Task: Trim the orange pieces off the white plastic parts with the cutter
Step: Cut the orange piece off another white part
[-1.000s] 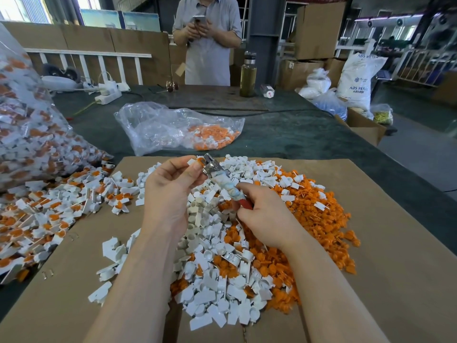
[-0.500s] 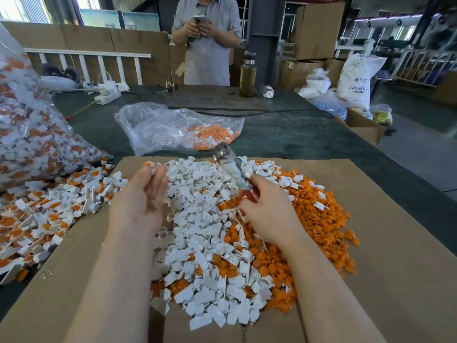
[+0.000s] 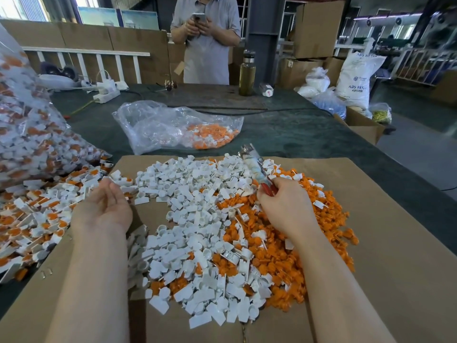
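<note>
fingers [image 3: 265,198] curled round cutter [image 3: 254,167], left hand [image 3: 105,206] palm-up, relaxed

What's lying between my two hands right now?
In the head view, the heap of white plastic parts on brown cardboard separates left hand from right hand.

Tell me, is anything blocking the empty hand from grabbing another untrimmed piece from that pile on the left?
Nothing visible does. The left hand hangs open, palm up, right at the edge of the untrimmed white-and-orange parts, with only bare cardboard and loose parts beneath it. The right hand holds the cutter well off to the other side.
</note>
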`<state>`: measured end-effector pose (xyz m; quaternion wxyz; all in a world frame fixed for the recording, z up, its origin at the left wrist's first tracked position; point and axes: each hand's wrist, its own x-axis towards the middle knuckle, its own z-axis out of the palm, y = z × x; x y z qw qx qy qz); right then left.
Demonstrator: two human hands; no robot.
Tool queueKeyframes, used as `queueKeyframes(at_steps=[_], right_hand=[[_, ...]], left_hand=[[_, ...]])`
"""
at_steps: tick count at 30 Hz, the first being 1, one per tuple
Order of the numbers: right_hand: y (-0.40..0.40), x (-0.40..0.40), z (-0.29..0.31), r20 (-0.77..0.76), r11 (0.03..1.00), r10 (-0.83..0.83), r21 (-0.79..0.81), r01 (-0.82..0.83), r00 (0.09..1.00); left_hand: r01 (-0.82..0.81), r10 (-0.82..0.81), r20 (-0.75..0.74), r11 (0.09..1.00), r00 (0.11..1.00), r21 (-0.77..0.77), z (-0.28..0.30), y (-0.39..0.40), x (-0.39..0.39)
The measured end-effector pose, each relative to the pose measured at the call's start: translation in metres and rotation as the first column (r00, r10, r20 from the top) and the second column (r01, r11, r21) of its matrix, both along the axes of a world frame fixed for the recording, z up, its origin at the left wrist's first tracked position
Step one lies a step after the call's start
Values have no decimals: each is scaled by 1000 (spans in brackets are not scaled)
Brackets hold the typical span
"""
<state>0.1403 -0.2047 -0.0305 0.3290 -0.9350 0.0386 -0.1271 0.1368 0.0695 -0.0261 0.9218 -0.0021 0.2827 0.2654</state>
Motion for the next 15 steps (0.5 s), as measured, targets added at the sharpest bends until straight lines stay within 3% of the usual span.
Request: queueKeyframes(at_steps=[2,4,6,9,11,13,15], right_hand=[[0,1,-1,-36,999,22,-39,-23,999],[1,0,-1,-73,995,65,-73,-70,995],[2,0,0,-101,989,105,-93,-114,989],[4,-2,1,-129,980,138,-128,-154,982],[5,-2,0,-130,974,131,-168,-152,983],[7,-2,-1,-129,969,112,-204,-137,985],[10,-2,-3,-135,963,105,-234,-135,985]], left_hand=[[46,-46,-2,998,999,31,6,0,-2],[142,-136,-48,977,990,160,9,-4,-3],[324,-265,-204,872,942,367,13,-12,-3],[530,-328,-418,559,847,637,17,-27,0],[598,-299,-522,301,799,743,16,-39,-1],[625,-223,-607,11,763,781,14,-52,-3],[601,-150,-636,-221,757,768,12,-64,-4]])
